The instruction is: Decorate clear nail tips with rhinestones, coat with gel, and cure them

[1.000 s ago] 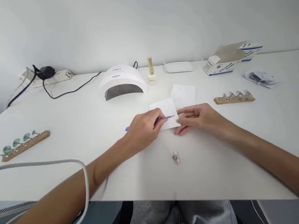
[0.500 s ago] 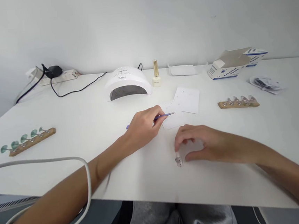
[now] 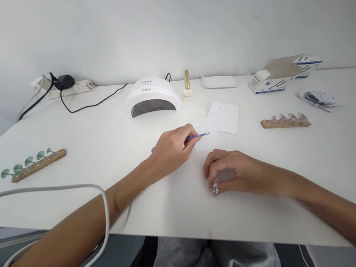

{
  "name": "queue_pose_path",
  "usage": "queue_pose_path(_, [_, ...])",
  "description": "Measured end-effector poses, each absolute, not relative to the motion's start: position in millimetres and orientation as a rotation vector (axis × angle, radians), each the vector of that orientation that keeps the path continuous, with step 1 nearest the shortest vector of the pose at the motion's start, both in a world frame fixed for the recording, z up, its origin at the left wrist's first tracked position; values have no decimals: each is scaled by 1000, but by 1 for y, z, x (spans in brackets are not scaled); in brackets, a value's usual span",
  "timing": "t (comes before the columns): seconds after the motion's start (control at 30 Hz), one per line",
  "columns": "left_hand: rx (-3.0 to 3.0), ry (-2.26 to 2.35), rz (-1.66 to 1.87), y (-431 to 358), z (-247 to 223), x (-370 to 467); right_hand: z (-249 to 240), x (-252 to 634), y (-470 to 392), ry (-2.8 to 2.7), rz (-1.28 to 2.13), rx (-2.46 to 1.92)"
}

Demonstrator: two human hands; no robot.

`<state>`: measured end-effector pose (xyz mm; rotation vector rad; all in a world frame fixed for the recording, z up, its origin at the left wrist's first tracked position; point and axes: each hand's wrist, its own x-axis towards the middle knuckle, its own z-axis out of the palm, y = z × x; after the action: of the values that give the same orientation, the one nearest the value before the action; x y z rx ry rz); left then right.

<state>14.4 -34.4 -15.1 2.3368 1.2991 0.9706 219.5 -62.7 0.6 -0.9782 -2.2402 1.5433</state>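
Head view, single: worn on the person's head, facing forward and down across the white surface (image 3: 104, 148). Wide field. Left hand (image 3: 174, 148) and right hand (image 3: 227, 168) near mid-frame; lap (image 3: 179, 258) at lower edge; wall (image 3: 169, 30) across top, farthest.

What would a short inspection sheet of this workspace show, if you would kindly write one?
Surface: white table.
Things: purple tool, small clear piece, white cards.
Clutter: domed unit, bottle and open box toward the wall; packets; wooden strips at both sides.
Hands: left hand grips the purple tool; right hand pinches the small clear piece.
Cables: black cable runs from the power strip toward the domed unit; white cable passes in front of the left forearm.
Surroundings: wall behind; grey-clad lap below.
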Motion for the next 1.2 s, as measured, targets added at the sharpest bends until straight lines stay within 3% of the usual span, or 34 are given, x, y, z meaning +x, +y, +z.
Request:
queue_pose_path(0.5, [2456, 1114, 1197, -36, -14, 16, -5, 234, -36, -1676, 1449, -1276])
queue_pose_path(1.2, [2676, 895, 1005, -37, -17, 14, -9, 233, -38, -1606, 1376, -1213])
